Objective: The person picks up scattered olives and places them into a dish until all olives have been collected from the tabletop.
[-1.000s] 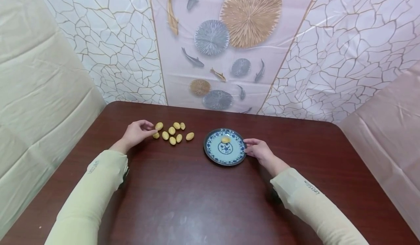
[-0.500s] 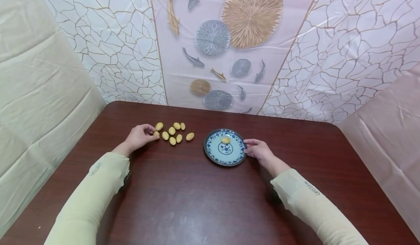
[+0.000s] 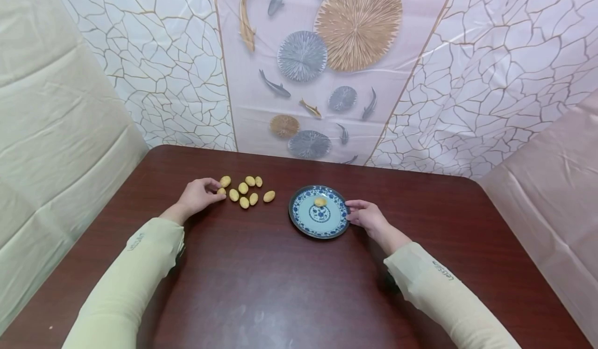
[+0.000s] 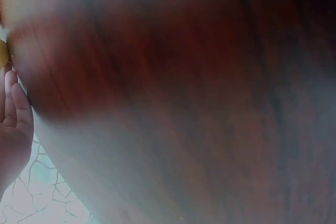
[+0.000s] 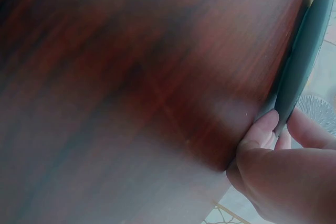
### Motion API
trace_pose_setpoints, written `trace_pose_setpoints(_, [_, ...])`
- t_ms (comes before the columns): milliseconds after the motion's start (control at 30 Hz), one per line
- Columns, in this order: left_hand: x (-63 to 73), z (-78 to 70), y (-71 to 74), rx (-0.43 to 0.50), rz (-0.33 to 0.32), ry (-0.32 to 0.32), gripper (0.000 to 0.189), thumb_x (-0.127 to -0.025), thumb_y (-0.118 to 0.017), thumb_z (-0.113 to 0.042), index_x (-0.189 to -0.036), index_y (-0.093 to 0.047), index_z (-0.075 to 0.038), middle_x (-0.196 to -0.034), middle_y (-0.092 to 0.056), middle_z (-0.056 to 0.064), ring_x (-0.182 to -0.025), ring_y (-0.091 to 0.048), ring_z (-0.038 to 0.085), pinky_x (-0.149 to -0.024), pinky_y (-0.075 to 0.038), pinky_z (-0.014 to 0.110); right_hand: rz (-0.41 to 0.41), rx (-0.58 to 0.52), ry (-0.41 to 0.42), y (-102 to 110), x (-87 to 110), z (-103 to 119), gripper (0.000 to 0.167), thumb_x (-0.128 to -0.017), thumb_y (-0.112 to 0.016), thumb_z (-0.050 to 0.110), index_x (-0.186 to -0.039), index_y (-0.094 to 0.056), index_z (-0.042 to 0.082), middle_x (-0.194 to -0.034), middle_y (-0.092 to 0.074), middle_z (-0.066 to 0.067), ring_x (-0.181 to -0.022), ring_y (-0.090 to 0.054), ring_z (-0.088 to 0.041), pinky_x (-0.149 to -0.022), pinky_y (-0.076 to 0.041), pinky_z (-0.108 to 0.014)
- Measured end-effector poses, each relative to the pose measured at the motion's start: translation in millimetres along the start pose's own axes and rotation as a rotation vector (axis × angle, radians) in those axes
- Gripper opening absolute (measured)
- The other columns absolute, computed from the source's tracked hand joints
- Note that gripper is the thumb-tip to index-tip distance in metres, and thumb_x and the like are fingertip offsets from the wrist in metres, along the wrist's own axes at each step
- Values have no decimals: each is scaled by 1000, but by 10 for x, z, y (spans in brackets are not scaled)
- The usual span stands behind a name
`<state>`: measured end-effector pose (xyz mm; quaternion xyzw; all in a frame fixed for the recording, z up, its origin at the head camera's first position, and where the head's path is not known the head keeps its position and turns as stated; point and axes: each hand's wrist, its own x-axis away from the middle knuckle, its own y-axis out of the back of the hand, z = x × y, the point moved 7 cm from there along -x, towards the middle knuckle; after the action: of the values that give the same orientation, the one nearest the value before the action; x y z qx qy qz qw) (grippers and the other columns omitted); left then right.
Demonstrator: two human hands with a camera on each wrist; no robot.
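Observation:
At the left of the table, my left hand (image 3: 195,197) pinches a small yellow oval potato-like piece (image 3: 221,191) between thumb and fingers; the piece still sits at table level. Several similar yellow pieces (image 3: 243,188) lie loosely just right of those fingertips. In the left wrist view, only part of the left hand (image 4: 14,124) shows at the edge. A round blue-and-white patterned plate (image 3: 308,219) with a dark rim rests mid-table, bearing one yellow piece (image 3: 320,202). My right hand (image 3: 369,218) grips its right rim, thumb and fingers on either side in the right wrist view.
The dark red-brown table (image 3: 261,276) has rounded far corners. Behind it hangs a patterned cloth (image 3: 299,99) with fish and round motifs. Pale draped panels (image 3: 56,110) flank the table on both sides.
My left hand has shifted slightly toward me and right, and its fingers have closed on the nearest yellow piece. The right hand and plate stay in place.

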<state>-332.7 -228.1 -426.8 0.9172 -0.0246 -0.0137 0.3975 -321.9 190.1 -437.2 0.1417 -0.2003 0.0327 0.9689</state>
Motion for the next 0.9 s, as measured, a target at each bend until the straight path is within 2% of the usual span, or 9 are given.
trace_pose_setpoints(267, [29, 8, 14, -6, -5, 0, 36, -85, -68, -23, -110, -64, 3, -108, -65, 21, -91, -63, 27, -83, -49, 40, -6, -18, 12, -15, -1, 4, 45, -85, -54, -11, -129, -49, -7, -98, -51, -6, -78, -54, -8, -67, -50, -17])
trace_pose_setpoints(467, [20, 1, 49, -10, -28, -20, 35, -83, -69, -24, -108, -66, 1, -102, -68, 18, -86, -63, 23, -76, -49, 32, 7, -16, 4, -21, 13, 9, 45, -85, -54, -10, -130, -48, -6, -98, -51, -5, -77, -52, -6, -68, -50, -18])
trace_pose_setpoints(633, [4, -109, 93, 15, -53, -43, 34, -82, -71, -24, -106, -67, 0, -99, -69, 16, -85, -60, 22, -71, -45, 25, 8, -1, -5, -8, 24, 6, 46, -85, -55, -9, -130, -49, -5, -101, -52, -7, -81, -53, -9, -71, -50, -19])
trace_pose_setpoints(767, [-10, -234, 84, 55, -49, -66, 34, -82, -71, -22, -107, -67, 0, -102, -69, 17, -86, -62, 23, -71, -47, 23, 0, 4, -19, -3, 15, -3, 46, -85, -56, -8, -130, -50, -3, -106, -52, -8, -86, -53, -12, -72, -51, -20])
trace_pose_setpoints(900, [-41, -360, 53, 80, -42, -86, 33, -82, -71, -21, -107, -67, 0, -103, -69, 17, -89, -65, 24, -71, -48, 23, 3, 1, -18, -9, 2, -5, 46, -86, -55, -9, -131, -49, -3, -106, -52, -8, -83, -53, -10, -72, -51, -19])
